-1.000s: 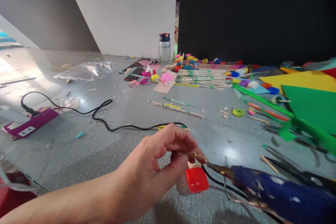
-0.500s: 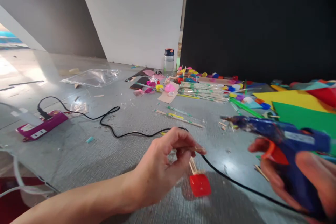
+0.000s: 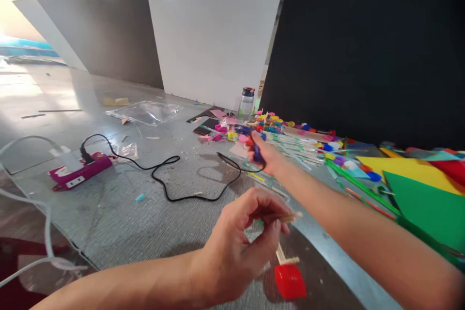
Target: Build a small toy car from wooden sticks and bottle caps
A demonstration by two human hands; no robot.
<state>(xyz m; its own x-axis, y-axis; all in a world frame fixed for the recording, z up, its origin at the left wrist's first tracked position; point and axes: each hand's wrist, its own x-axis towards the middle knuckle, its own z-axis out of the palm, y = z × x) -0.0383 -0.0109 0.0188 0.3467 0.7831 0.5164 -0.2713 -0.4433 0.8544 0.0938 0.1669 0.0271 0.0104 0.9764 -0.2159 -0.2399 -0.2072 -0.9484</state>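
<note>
My left hand (image 3: 250, 237) is closed in a pinch on thin wooden sticks (image 3: 285, 218), held just above the grey surface. Below its fingertips more light sticks (image 3: 281, 255) run down to a glossy red piece (image 3: 290, 282); whether these join the held ones is hidden by my fingers. My right hand (image 3: 264, 155) is stretched far forward, wrapped around a blue glue gun (image 3: 257, 147) with an orange trigger. The gun is beside the pile of coloured caps, its nozzle pointing left. A black cord (image 3: 203, 197) trails from it across the surface.
A purple power strip (image 3: 87, 172) with plugs lies at the left. A clear bottle (image 3: 246, 101) stands at the back by upright white and black panels. Coloured caps (image 3: 286, 128), wrapped sticks (image 3: 294, 145) and green and yellow sheets (image 3: 425, 203) spread across the right. A clear plastic bag (image 3: 145, 112) lies back left.
My right hand has carried the glue gun from the near right to the far middle by the caps, drawing the cord along. My left hand keeps its pinch. The view has tilted up.
</note>
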